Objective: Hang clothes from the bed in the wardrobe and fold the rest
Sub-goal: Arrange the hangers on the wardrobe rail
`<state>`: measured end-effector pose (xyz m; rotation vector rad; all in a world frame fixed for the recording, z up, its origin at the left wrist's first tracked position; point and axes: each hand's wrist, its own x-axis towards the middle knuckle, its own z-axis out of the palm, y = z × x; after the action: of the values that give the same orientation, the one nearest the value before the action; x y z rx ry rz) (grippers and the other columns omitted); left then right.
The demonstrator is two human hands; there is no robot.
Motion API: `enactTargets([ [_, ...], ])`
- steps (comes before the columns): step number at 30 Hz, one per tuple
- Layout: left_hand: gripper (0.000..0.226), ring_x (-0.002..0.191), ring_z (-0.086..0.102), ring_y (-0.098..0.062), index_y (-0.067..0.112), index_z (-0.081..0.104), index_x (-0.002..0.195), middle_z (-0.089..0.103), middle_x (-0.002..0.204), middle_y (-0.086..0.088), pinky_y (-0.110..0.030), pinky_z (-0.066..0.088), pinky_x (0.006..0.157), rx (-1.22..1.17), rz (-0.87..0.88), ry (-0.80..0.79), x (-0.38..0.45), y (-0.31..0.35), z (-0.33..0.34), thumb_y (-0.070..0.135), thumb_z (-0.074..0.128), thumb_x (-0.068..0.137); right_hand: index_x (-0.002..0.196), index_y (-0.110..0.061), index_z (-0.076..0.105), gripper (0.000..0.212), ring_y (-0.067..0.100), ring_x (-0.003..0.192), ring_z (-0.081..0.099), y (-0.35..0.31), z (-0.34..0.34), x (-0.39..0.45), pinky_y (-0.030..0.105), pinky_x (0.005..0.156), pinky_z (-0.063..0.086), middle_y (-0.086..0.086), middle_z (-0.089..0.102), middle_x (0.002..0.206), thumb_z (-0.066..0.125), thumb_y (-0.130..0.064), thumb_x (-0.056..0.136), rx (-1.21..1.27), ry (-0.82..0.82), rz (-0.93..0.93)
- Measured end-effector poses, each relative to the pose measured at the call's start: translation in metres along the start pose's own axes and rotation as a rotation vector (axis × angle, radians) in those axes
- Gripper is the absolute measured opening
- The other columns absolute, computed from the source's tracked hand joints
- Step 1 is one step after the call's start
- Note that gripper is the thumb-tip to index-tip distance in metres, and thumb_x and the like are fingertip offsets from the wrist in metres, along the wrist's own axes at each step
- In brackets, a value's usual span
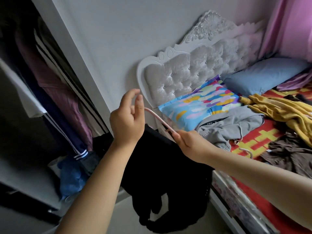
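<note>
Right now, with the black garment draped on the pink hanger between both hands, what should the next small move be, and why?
Probably swing the pink hanger left toward the open wardrobe. The black garment already hangs from it, the right hand pinches one end, and the left hand is at the other end with fingers loosely curled. Clothes already hang in the wardrobe, so there seems to be a rail to hook onto.

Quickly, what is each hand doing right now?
Left hand: fingers loosely curled; whether it grips the pink hanger cannot be told.
Right hand: holds the pink hanger, with the black garment hanging from it.
</note>
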<state>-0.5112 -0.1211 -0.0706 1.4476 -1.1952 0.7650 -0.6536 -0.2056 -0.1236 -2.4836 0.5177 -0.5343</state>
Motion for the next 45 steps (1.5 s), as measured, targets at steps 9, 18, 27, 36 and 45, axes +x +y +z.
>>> enactTargets([
  [9, 0.059, 0.045, 0.035, -0.024, 0.01, 0.046, 0.044, 0.035, 0.033, -0.006, -0.021, 0.018, 0.045, 0.097, 0.292, -0.261, -0.022, -0.006, -0.027, 0.034, 0.036, 0.097, 0.08, -0.016, 0.04, 0.029, 0.026, 0.07, 0.041, 0.0, -0.036, -0.017, 0.026, 0.061, 0.025, -0.005, 0.033, 0.059, 0.028, -0.034, 0.099, -0.287, -0.302, -0.023],
  [18, 0.043, 0.039, 0.031, -0.022, 0.01, 0.04, 0.044, 0.038, 0.04, -0.003, -0.02, 0.021, 0.056, 0.0, 0.636, -0.889, -0.02, 0.002, -0.033, 0.027, 0.047, 0.083, 0.076, -0.02, 0.038, 0.037, 0.022, 0.073, 0.043, -0.015, -0.039, -0.035, 0.026, 0.065, 0.034, -0.003, 0.035, 0.065, 0.021, -0.043, 0.099, -0.62, -0.521, -0.099],
  [27, 0.018, 0.078, 0.042, -0.019, 0.016, 0.043, 0.077, 0.042, 0.086, -0.002, -0.038, 0.044, 0.065, -0.092, 0.403, -1.037, -0.058, -0.003, -0.01, 0.015, 0.031, 0.064, 0.098, -0.01, 0.05, 0.013, 0.033, 0.091, 0.056, 0.015, -0.043, -0.027, 0.034, 0.067, 0.041, 0.013, 0.057, 0.102, 0.043, -0.014, 0.087, -0.568, -0.41, -0.009],
  [36, 0.029, 0.053, 0.037, -0.018, 0.015, 0.041, 0.058, 0.04, 0.048, 0.003, -0.028, 0.027, 0.05, 0.096, -0.481, -0.778, -0.045, -0.005, -0.004, -0.011, 0.039, 0.071, 0.097, -0.005, 0.056, 0.027, 0.032, 0.071, 0.06, 0.046, -0.055, -0.023, 0.03, 0.068, 0.046, 0.017, 0.064, 0.078, 0.04, 0.0, 0.075, -0.388, 0.169, -0.461],
  [45, 0.042, 0.039, 0.028, -0.008, 0.016, 0.038, 0.047, 0.031, 0.036, 0.009, -0.022, 0.017, 0.045, -0.033, -0.75, -0.592, -0.042, -0.043, -0.033, -0.022, 0.034, 0.063, 0.111, 0.003, 0.057, 0.071, 0.036, 0.097, 0.059, 0.13, -0.055, -0.048, 0.042, 0.082, 0.044, 0.023, 0.063, 0.099, 0.037, -0.055, 0.076, -0.357, 0.216, 0.117],
])
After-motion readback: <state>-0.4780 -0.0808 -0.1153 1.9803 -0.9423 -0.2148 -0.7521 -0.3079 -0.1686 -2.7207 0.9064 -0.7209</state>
